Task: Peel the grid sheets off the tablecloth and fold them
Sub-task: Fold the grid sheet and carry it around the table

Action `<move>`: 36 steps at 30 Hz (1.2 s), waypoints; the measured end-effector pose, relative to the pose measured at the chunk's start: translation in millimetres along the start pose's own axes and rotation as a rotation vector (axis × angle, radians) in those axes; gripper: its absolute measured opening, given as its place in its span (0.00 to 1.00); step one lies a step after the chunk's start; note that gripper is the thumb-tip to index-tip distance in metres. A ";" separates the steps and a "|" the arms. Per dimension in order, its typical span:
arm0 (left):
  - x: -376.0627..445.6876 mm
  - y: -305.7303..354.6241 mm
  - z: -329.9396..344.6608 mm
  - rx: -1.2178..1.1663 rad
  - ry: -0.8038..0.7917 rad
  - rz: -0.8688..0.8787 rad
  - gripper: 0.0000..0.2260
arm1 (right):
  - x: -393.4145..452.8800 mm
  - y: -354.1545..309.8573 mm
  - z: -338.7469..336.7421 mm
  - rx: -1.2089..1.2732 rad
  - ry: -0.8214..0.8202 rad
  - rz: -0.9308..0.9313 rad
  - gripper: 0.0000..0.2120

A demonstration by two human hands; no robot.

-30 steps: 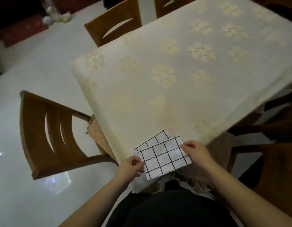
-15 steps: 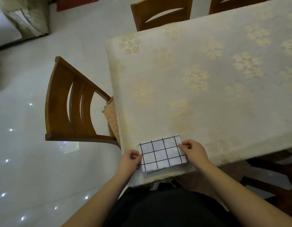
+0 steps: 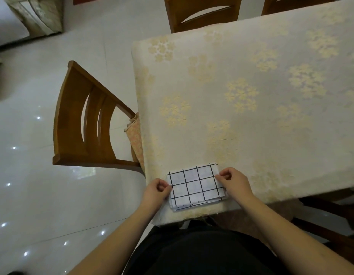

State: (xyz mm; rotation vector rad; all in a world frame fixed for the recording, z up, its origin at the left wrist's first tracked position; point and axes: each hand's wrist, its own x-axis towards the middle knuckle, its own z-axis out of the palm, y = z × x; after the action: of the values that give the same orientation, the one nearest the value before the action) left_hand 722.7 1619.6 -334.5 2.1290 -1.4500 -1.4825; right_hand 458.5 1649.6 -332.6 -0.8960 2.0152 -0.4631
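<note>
A folded stack of white grid sheets (image 3: 196,185) with black lines lies on the cream flowered tablecloth (image 3: 251,100), close to the table's near corner. My left hand (image 3: 155,190) pinches the stack's left edge with curled fingers. My right hand (image 3: 234,180) pinches its right edge, thumb on top. Several layer edges show along the stack's near side.
A wooden chair (image 3: 86,124) stands at the table's left side with a patterned cushion (image 3: 135,141) on its seat. Two more chair backs (image 3: 201,12) stand at the far edge. Dark chair parts (image 3: 330,221) sit to the right. The glossy white floor (image 3: 33,195) lies left.
The two offset sheet layers have been brought together into one aligned flat stack on the tablecloth. Both hands kept their hold on its edges. The head camera swung, shifting the view.
</note>
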 end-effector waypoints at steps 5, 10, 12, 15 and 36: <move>-8.3 0.8 4.3 0.241 0.304 0.279 0.11 | -5.9 -1.9 2.0 -0.110 0.096 -0.047 0.13; -1.3 2.6 36.7 0.724 0.222 0.730 0.27 | -8.6 -9.4 25.8 -0.381 0.217 -0.427 0.22; 6.6 -0.3 48.0 0.849 0.123 0.738 0.30 | -9.2 -11.2 43.1 -0.503 0.162 -0.534 0.27; 19.3 -7.4 56.0 0.960 0.018 0.711 0.30 | -6.3 -5.2 66.5 -0.668 0.058 -0.568 0.29; 28.2 -21.0 33.7 1.052 -0.096 0.641 0.49 | 5.2 18.0 78.1 -0.835 0.064 -0.527 0.34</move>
State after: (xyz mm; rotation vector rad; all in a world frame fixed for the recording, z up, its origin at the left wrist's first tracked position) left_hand 709.7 1620.7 -381.4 1.5922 -3.0052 -0.6017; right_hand 513.6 1658.6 -390.4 -1.9588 2.0189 0.1163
